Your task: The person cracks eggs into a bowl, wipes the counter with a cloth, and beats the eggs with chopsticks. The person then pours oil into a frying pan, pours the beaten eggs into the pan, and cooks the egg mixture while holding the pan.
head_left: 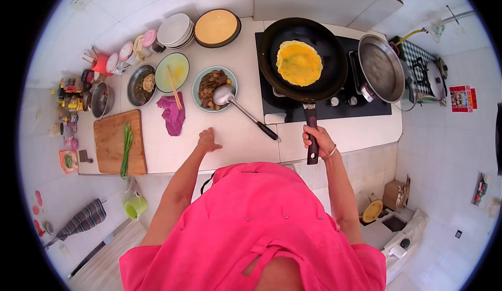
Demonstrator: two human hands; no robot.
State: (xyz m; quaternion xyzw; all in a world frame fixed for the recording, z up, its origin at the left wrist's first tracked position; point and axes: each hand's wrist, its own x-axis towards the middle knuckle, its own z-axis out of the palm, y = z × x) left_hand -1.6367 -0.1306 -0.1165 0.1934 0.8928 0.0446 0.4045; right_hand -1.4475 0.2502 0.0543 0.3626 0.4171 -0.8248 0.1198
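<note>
My right hand (320,140) is wrapped round the dark handle of a black frying pan (334,66) at the stove. A round yellow egg sheet (299,63) lies in the pan, paler at its edge. My left hand (209,140) rests on the white counter with its thumb apart from the fingers, holding nothing. Beyond it stands a pale blue bowl of brown cooked food (212,84), with a metal ladle (246,110) leaning in it, its black handle on the counter. A purple cloth (171,115) lies to the left, near the chopsticks (174,88) across a green-rimmed bowl (170,63).
A large metal pan (380,68) sits right of the frying pan on the black stove (374,110). At the left, green stalks (126,149) lie on a wooden cutting board (104,144). Stacked white bowls (174,29) and a metal plate with food (137,94) stand behind.
</note>
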